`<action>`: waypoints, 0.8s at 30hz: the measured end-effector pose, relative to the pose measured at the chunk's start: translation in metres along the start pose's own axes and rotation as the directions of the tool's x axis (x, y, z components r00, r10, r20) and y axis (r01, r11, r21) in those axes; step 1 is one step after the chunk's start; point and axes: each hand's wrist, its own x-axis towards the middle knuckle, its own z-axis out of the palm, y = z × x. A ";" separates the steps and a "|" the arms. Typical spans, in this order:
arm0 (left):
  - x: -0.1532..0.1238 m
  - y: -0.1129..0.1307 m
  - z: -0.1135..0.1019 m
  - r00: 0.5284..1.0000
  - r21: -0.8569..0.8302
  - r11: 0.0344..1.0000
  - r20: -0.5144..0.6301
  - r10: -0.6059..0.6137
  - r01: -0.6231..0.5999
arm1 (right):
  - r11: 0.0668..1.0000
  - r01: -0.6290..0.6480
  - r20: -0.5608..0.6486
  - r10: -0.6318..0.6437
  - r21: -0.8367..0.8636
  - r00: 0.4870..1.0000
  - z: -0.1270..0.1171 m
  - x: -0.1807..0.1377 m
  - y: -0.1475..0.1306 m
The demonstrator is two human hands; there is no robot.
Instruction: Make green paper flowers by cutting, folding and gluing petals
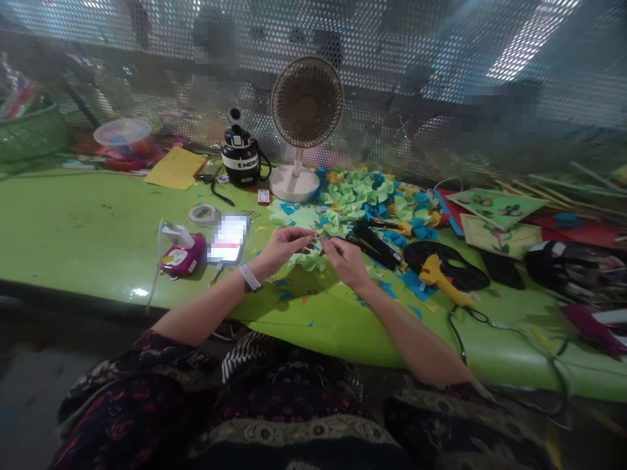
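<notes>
Green bench (88,228) under a perforated metal screen, crowded with craft things. Left hand (283,248) and right hand (345,258) close together above the bench, fingers (307,234) of both narrow, pinched on a small thin piece between them, too small to identify. Just under the hands, a green paper piece (308,262) flat on the bench. Probably a fine folding or joining step: best to keep the pinch light, work near the fingertips, hold both wrists low and steady over the paper.

Further out, a heap of green and blue paper shapes (362,192), with a dark tool (375,243) just right of the right hand. Glue gun (441,277) to the right, its cord (465,316) near the right forearm, better to keep the elbow away from it. Left of the hands, a phone (228,240) and tape roll (204,214); behind, a fan (306,111) and mug (240,160).
</notes>
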 end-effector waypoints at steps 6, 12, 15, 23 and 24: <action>0.000 -0.001 -0.001 1.000 -0.019 1.000 0.006 -0.003 0.003 | 0.999 0.027 0.000 -0.027 -0.017 1.000 0.000 0.001 0.001; -0.001 0.001 0.000 0.999 -0.079 0.996 0.012 -0.040 0.041 | 0.997 0.044 0.036 -0.042 -0.056 0.998 -0.001 -0.001 0.002; -0.001 0.001 0.000 0.999 -0.097 0.994 0.036 -0.038 0.042 | 0.997 0.044 0.064 -0.040 -0.067 0.997 -0.002 -0.001 0.002; -0.001 0.000 0.001 0.999 -0.135 0.991 0.050 -0.013 0.020 | 0.997 0.047 0.081 -0.042 -0.067 0.996 -0.003 0.001 0.002; -0.001 0.001 0.001 0.999 -0.135 0.991 0.052 -0.007 0.014 | 0.997 0.052 0.077 -0.047 -0.059 0.996 -0.003 0.001 0.002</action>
